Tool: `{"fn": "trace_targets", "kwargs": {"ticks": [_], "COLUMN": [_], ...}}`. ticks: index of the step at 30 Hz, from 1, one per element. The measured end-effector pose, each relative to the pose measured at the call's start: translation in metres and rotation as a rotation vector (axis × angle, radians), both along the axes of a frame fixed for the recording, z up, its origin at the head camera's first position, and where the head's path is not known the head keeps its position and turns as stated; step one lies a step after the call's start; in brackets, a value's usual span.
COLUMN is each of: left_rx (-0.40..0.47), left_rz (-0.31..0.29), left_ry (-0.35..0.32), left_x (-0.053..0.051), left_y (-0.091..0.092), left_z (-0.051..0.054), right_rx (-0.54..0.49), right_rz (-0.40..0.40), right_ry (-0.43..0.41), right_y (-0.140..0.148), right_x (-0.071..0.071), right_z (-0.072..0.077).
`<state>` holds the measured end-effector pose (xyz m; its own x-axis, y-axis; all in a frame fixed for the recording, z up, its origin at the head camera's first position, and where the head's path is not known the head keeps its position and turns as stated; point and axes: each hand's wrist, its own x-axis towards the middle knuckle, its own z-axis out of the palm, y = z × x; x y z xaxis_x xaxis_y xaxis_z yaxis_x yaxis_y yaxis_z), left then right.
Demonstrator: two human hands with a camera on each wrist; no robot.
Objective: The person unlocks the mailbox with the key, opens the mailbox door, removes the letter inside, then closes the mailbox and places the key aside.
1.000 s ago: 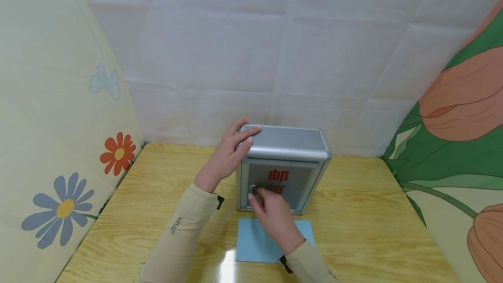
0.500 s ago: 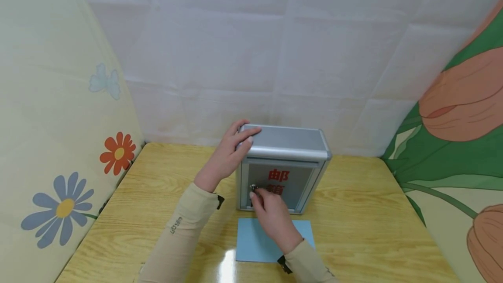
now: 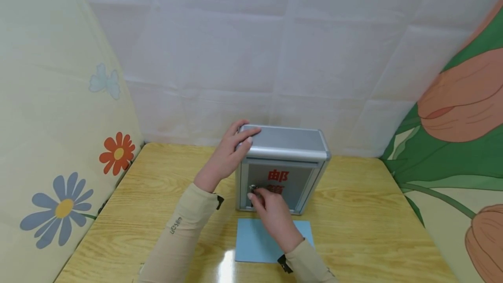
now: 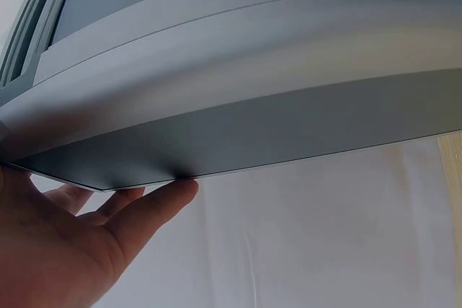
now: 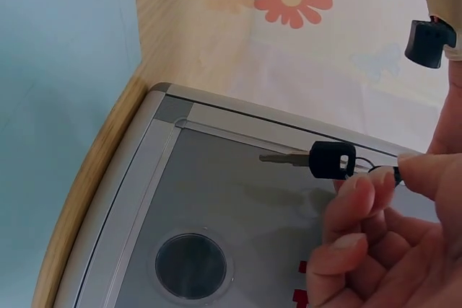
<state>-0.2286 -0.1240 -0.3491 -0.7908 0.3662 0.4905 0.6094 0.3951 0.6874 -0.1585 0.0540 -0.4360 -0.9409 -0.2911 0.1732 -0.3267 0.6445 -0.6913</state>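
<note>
A grey metal mailbox [image 3: 288,139] with red characters [image 3: 278,175] stands upright on the wooden table. My left hand [image 3: 225,154] rests on its upper left corner, fingers spread over the top and thumb near the front edge. At the lock [image 3: 253,187] on the door, my right hand [image 3: 273,215] pinches a black-headed key [image 5: 386,173] between thumb and forefinger. Its blade is hidden, so how far it sits in the lock cannot be seen. A second key [image 5: 332,160] hangs from the same ring, its metal blade bare. The mailbox door looks closed.
A light blue sheet [image 3: 251,243] lies on the table [image 3: 353,230] before the mailbox, partly under my right forearm. White cloth [image 3: 220,56] hangs behind. Flower-printed cloths stand at the left [image 3: 47,121] and right [image 3: 463,165]. A round dark window [image 5: 191,266] sits low on the door.
My right thumb and fingertips have shifted slightly at the lock, and the right wrist has turned a little. The left hand and the mailbox have stayed in place.
</note>
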Motion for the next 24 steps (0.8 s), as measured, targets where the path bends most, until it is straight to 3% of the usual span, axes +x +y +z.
{"fn": "trace_targets", "kwargs": {"ticks": [15, 24], "left_rx": [0.011, 0.008], "left_rz": [0.010, 0.004], "left_ry": [-0.019, -0.011], "left_x": [0.0018, 0.0021], "left_y": [0.0000, 0.0000], "left_z": [0.0013, 0.0020], "right_rx": [0.110, 0.200], "right_rz": [-0.084, -0.124], "right_ry": [0.126, 0.309], "right_y": [-0.0030, -0.0075], "right_x": [-0.0011, 0.0043], "right_z": [0.0069, 0.0059]}}
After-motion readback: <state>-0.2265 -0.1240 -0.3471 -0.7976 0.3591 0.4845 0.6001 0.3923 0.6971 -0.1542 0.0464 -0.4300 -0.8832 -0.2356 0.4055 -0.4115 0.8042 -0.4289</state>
